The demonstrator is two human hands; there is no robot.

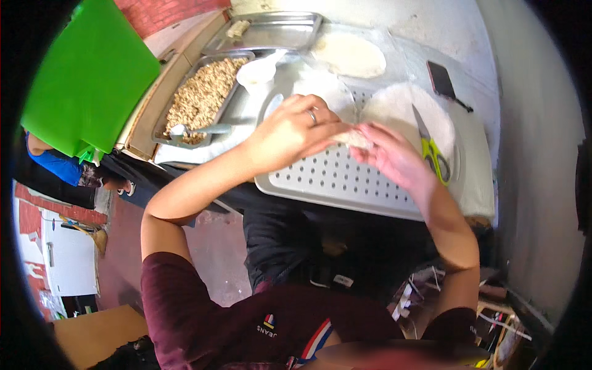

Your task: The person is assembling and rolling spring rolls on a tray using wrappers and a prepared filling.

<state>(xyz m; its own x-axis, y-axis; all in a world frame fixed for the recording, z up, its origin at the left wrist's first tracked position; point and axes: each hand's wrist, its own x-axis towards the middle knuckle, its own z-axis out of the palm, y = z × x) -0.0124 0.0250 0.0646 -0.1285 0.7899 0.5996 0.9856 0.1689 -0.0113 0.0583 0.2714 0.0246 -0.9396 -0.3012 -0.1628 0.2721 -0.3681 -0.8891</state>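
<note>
Between both hands, over a grey perforated tray (342,194), is a small pale rolled wrapper (354,138). My left hand (303,127) grips its left end, and my right hand (386,155) has its fingers around the right end. Round thin wrapper sheets (393,104) lie on the tray's far side, partly behind the hands. Scissors with yellow-green handles (430,150) rest on the sheet at the right. A metal tray of chopped filling (203,95) stands at the left, with a spoon (199,130) on its near end.
Behind the filling, a metal tray (282,37) holds a few rolls (238,29). A white bowl (256,74) stands beside the filling. Another round sheet (354,54) lies at the back. A phone (440,79) is at the right, near the wall. A person (60,162) is at far left, partly behind a green panel (92,78).
</note>
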